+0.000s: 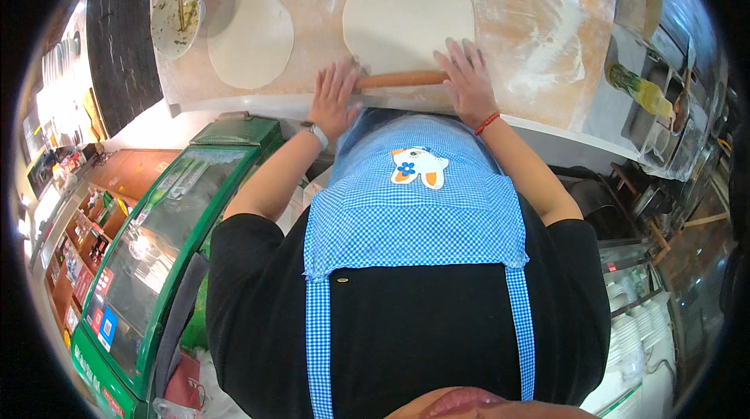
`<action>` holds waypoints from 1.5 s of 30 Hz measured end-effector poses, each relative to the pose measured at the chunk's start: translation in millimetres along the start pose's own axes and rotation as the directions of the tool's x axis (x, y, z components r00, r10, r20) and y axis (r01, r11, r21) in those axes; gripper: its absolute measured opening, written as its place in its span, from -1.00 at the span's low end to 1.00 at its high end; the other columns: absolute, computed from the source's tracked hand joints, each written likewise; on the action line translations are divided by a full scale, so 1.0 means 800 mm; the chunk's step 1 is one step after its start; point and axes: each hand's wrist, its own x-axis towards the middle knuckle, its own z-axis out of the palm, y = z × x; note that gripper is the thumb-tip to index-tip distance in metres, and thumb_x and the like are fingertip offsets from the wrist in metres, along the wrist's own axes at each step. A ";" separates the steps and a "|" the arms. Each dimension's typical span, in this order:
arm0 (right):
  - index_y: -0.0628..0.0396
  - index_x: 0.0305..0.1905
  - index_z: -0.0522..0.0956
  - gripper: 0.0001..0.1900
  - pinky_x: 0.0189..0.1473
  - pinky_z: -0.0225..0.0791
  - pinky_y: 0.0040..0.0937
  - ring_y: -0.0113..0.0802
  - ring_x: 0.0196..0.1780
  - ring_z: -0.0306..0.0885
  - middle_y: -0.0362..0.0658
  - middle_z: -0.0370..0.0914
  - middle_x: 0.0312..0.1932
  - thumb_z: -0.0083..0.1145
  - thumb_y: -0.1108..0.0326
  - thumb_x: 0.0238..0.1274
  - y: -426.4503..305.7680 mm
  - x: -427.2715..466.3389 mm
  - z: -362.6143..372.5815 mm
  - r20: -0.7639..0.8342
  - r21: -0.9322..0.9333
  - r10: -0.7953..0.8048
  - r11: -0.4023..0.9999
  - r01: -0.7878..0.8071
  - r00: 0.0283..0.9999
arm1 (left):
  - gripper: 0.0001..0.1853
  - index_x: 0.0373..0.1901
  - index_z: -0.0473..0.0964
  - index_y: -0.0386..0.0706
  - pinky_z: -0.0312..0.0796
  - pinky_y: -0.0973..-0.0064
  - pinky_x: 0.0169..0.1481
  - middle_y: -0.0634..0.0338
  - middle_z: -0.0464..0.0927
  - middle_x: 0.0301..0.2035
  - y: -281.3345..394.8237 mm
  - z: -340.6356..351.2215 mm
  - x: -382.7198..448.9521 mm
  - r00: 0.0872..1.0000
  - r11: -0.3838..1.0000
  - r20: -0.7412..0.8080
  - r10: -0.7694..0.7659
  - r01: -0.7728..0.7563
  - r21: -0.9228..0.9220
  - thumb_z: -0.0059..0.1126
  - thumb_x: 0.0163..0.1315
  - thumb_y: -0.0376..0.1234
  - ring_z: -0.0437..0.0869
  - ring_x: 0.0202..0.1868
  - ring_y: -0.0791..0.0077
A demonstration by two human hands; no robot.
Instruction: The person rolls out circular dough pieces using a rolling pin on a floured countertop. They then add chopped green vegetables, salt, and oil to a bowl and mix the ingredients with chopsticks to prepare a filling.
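A wooden rolling pin [401, 79] lies crosswise on the floured wooden board [328, 38], near the board's front edge. My left hand [336, 90] rests on the pin's left end, with a watch at the wrist. On its right end is my right hand [466, 79], fingers stretched forward and slightly blurred; that wrist wears a red bracelet. Neither hand is wrapped around the pin. Just beyond the pin lies a large round sheet of dough [408, 14], thin and flat. A smaller dough round [250, 39] lies to its left.
At the board's left edge stands a white bowl [176, 47] of green-flecked mixture with chopsticks in it. Loose flour [548, 38] covers the board's right part. A bottle [638, 90] with yellowish contents is beyond the right edge. A green-framed glass case [170, 231] stands at the left.
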 end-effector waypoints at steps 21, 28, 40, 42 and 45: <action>-0.17 0.44 0.32 -0.46 0.48 -0.09 0.33 0.17 0.56 0.00 -0.03 0.05 0.56 0.05 0.20 0.40 0.007 0.261 0.017 -0.176 -0.128 -0.200 0.975 0.179 0.964 | -0.20 0.51 0.01 -0.32 -0.19 -0.27 0.52 -0.32 -0.12 0.50 -0.119 -0.051 0.144 0.760 0.903 -0.505 -0.409 0.418 -0.102 0.01 0.35 -0.11 -0.14 0.51 -0.40; -0.08 0.41 0.35 -0.51 0.51 -0.01 0.14 -0.17 0.54 0.14 -0.16 0.22 0.49 -0.07 0.28 0.41 -0.019 0.120 0.007 0.163 -0.260 -0.210 0.933 0.247 0.964 | -0.09 0.53 -0.04 -0.28 -0.19 -0.17 0.56 -0.23 -0.07 0.51 -0.024 -0.029 -0.001 0.970 0.971 0.048 -0.240 0.239 0.027 0.17 0.24 -0.15 -0.11 0.54 -0.30; 0.14 0.21 0.48 -0.61 0.05 0.37 -0.05 0.06 0.06 0.48 0.05 0.55 -0.01 0.01 0.28 0.35 0.075 -0.020 -0.024 -0.270 -0.077 0.360 0.916 -0.393 0.893 | -0.19 0.47 0.09 -0.30 -0.23 -0.05 0.60 -0.19 -0.01 0.49 0.021 -0.046 0.191 0.986 0.984 -0.132 -0.103 0.082 -0.160 0.18 0.26 -0.18 -0.10 0.56 -0.13; 0.15 0.21 0.48 -0.62 0.06 0.34 -0.04 0.08 0.05 0.47 0.07 0.56 -0.04 0.02 0.28 0.37 0.111 -0.025 -0.053 -0.326 -0.053 0.428 0.882 -0.469 0.843 | -0.19 0.48 0.11 -0.25 -0.23 -0.03 0.60 -0.14 -0.01 0.50 0.034 -0.046 0.223 0.995 0.991 -0.083 -0.057 0.047 -0.125 0.16 0.27 -0.11 -0.11 0.56 -0.08; 0.15 0.26 0.47 -0.60 0.17 0.29 -0.04 0.09 0.12 0.43 0.12 0.53 0.04 0.02 0.37 0.36 0.156 -0.045 -0.049 -0.429 0.008 0.481 0.849 -0.529 0.765 | -0.22 0.50 0.09 -0.18 -0.26 0.00 0.62 -0.08 -0.07 0.53 0.034 -0.055 0.244 0.999 1.000 -0.036 -0.016 0.016 -0.008 0.05 0.33 -0.05 -0.17 0.58 -0.04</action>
